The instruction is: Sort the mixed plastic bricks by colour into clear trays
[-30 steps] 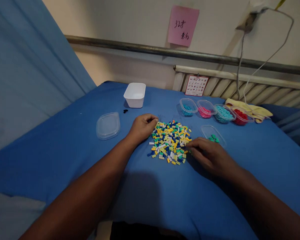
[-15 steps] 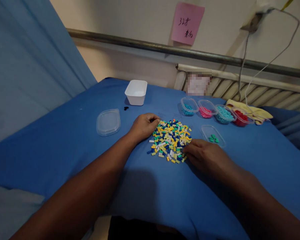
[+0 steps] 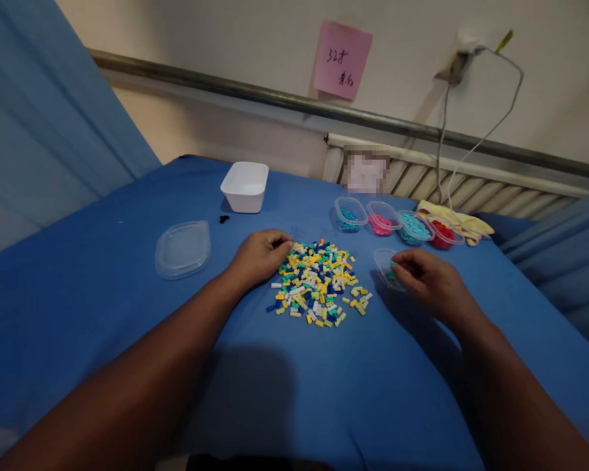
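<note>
A pile of small toy building bricks [image 3: 319,281] in yellow, white, blue and green lies on the blue cloth [image 3: 353,373]. At its upper left edge rests my left hand [image 3: 261,258], thumb and fingers curled together; whatever they may hold is hidden. My right hand [image 3: 429,284] is right of the pile, above a shallow clear plastic tray [image 3: 379,261]. Its thumb and fingertips are pinched on a small green brick [image 3: 393,263]. Green bricks [image 3: 391,276] lie in that tray, partly covered by the hand.
Behind stand clear tubs of blue bricks [image 3: 348,220], pink bricks [image 3: 380,225], turquoise bricks [image 3: 414,227] and red bricks [image 3: 442,234]. A yellow cloth [image 3: 459,222] lies beyond. At left are a white bowl [image 3: 245,196], small black pieces [image 3: 224,219] and a clear lid [image 3: 183,250].
My right hand has moved from the pile's right edge to above the clear tray. A few bricks now lie spread out at the pile's right side. My left hand stays at the pile.
</note>
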### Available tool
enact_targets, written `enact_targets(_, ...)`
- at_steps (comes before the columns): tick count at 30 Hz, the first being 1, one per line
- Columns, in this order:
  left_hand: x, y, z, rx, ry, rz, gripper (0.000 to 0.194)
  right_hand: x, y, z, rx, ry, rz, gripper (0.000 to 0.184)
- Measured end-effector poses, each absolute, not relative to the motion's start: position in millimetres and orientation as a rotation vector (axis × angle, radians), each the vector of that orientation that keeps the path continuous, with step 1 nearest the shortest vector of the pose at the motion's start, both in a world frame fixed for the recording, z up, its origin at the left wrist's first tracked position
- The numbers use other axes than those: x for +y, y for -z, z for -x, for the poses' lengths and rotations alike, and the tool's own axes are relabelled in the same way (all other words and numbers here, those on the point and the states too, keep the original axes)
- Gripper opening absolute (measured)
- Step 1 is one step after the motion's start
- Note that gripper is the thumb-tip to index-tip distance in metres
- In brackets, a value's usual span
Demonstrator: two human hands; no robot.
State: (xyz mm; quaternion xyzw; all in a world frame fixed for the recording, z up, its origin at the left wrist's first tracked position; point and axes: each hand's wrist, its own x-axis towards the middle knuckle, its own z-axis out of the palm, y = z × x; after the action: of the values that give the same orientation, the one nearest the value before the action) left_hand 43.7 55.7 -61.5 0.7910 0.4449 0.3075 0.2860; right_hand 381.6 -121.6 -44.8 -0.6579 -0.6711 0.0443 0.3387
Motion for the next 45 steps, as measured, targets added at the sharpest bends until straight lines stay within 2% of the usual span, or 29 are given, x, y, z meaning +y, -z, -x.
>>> enact_targets(10, 57.4, 58.5, -42.6, 1.197, -0.789, -2.115, 0.028, -109.2, 72.8, -414.1, -1.631, -0.033, 1.815, 0.034)
enact_targets(16, 57.2, 62.6, -45.2, 1.181, -0.871, -2.073, 0.028, -115.1, 62.5, -396.4, -1.609, 0.008, 1.718, 0.027)
enact_targets(21, 56.2, 66.5, -47.0, 1.160, -0.959, -1.991, 0.028, -120.8, 46.3, -331.4, -1.962, -0.207, 1.332, 0.014)
enact_targets(26, 53.3, 64.9, -47.6, 1.148, -0.954, -1.967, 0.024, -110.6, 42.6, -288.9, -2.319, -0.432, 1.053, 0.021)
enact_targets(33, 52.1, 66.2, -49.3, 1.116, -0.934, -1.924, 0.021, -102.4, 48.6, -296.8, -2.411, -0.485, 1.262, 0.028)
enact_targets(45, 49.5, 62.4, -49.6, 1.137, -0.868, -1.999, 0.024, -121.0, 39.8, -306.7, -2.374, -0.333, 1.299, 0.015)
